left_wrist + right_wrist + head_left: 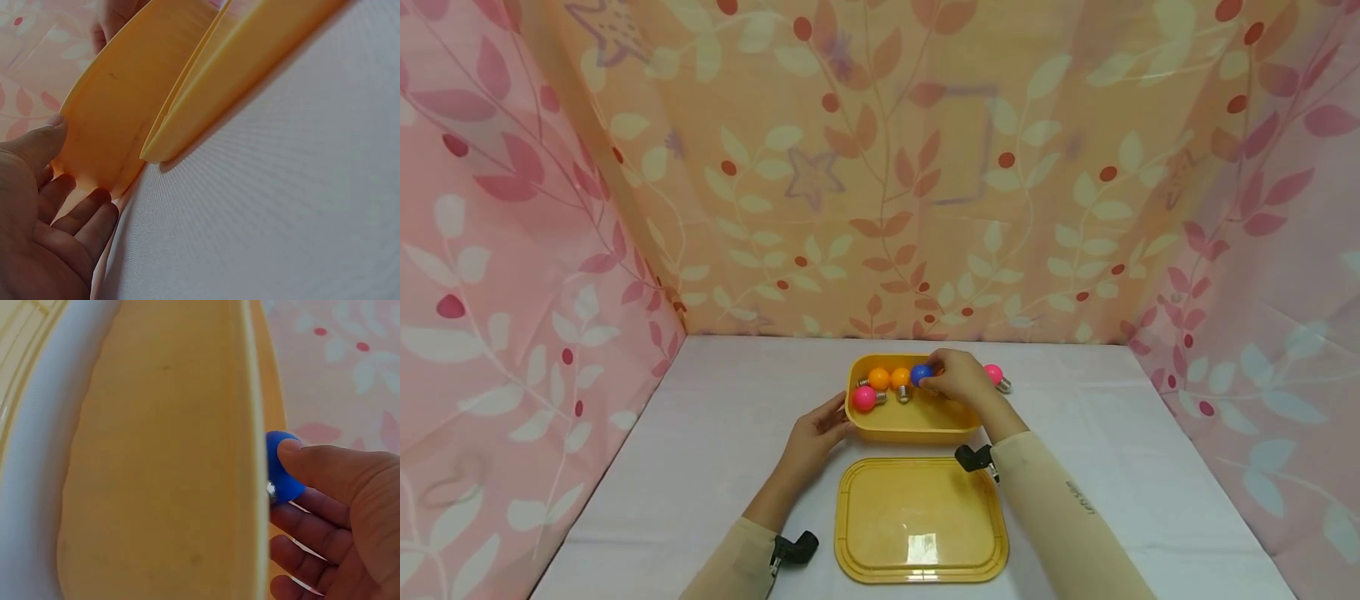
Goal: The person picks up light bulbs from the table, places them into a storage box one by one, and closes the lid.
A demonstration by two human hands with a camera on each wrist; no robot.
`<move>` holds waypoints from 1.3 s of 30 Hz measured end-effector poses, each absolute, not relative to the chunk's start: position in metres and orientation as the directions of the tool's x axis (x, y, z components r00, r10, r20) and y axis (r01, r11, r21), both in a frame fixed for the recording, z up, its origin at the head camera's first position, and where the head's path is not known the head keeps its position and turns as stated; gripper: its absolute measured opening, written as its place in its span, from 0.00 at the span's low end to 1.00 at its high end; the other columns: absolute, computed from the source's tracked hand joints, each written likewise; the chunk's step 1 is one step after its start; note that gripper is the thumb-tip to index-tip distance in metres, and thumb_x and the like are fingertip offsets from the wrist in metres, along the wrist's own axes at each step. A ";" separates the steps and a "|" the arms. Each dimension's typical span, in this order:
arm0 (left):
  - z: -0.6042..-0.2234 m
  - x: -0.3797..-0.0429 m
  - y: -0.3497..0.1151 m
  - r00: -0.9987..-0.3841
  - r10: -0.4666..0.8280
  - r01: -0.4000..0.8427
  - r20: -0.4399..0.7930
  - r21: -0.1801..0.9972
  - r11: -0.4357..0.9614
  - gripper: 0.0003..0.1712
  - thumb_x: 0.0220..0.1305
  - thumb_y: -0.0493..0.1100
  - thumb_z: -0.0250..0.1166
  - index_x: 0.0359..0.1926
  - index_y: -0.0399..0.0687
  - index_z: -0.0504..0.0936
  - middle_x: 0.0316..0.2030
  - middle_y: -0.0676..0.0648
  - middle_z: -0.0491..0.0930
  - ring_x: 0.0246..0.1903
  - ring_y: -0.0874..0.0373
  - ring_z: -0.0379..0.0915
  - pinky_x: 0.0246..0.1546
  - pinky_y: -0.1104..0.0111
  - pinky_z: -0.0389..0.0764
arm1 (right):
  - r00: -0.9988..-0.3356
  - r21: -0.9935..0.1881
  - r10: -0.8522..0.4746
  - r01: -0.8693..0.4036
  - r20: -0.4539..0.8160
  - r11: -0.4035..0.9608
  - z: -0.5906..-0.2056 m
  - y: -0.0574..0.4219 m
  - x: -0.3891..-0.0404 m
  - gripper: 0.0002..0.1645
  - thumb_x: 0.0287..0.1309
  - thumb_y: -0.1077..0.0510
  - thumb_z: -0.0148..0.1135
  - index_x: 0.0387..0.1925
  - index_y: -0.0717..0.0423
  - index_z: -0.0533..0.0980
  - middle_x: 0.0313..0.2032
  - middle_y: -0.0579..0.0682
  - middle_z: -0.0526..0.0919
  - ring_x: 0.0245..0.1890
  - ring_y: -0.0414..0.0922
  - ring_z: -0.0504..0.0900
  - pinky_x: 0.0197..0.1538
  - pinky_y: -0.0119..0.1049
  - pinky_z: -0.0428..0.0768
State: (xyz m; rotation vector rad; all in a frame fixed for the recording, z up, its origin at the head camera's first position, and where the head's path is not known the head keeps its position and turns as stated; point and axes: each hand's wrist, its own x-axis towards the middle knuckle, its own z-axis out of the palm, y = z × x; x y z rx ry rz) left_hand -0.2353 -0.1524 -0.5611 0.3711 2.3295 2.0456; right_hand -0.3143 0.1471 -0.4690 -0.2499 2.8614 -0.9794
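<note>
A yellow plastic box [917, 435] stands on the white-covered table. My left hand [816, 435] holds its left end, with the thumb [53, 134] at one edge of the wall and the bent fingers at another. Over the box's far side, my right hand [961, 377] pinches a blue light bulb [921, 375] between thumb and fingers. The right wrist view shows the blue bulb [284, 465] beyond the rim, its metal base mostly hidden. Inside lie two orange bulbs [878, 379] and a pink bulb [865, 398]. The box's right interior is partly hidden by my right hand.
A flat yellow lid [921, 521] lies on the table in front of the box. Another pink bulb [994, 375] lies outside the box, to its right. Patterned cloth walls [887, 167] stand behind and on both sides.
</note>
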 end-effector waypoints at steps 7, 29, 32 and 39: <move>-0.561 -0.236 -0.153 -0.970 0.195 0.169 0.143 0.977 0.127 0.36 0.68 0.41 0.70 0.75 0.54 0.70 0.71 0.48 0.72 0.66 0.51 0.74 0.57 0.70 0.82 | -0.980 -0.527 -0.199 -0.175 0.013 0.831 -0.475 0.143 -0.315 0.23 0.56 0.46 0.77 0.51 0.50 0.84 0.46 0.47 0.86 0.46 0.49 0.81 0.60 0.48 0.81; -0.559 -0.239 -0.155 -0.970 0.203 0.164 0.136 0.978 0.129 0.36 0.69 0.42 0.70 0.75 0.55 0.69 0.72 0.50 0.72 0.66 0.54 0.75 0.57 0.71 0.82 | -0.967 -0.489 -0.253 -0.241 0.042 0.838 -0.467 0.145 -0.310 0.25 0.58 0.47 0.76 0.54 0.52 0.83 0.50 0.48 0.85 0.54 0.51 0.78 0.65 0.52 0.77; -0.559 -0.238 -0.154 -0.969 0.203 0.165 0.139 0.979 0.118 0.36 0.69 0.41 0.70 0.75 0.54 0.70 0.71 0.49 0.72 0.66 0.52 0.75 0.57 0.71 0.82 | -0.964 -0.516 -0.255 -0.257 0.076 0.817 -0.464 0.150 -0.307 0.26 0.58 0.47 0.76 0.55 0.53 0.83 0.51 0.49 0.85 0.54 0.51 0.78 0.65 0.52 0.77; -0.560 -0.236 -0.155 -0.973 0.194 0.148 0.127 0.984 0.097 0.36 0.67 0.42 0.71 0.74 0.55 0.71 0.71 0.49 0.72 0.66 0.50 0.74 0.56 0.70 0.82 | -0.950 -0.546 -0.264 -0.312 0.167 0.778 -0.461 0.168 -0.291 0.24 0.61 0.47 0.73 0.55 0.53 0.83 0.53 0.51 0.85 0.56 0.54 0.78 0.65 0.56 0.76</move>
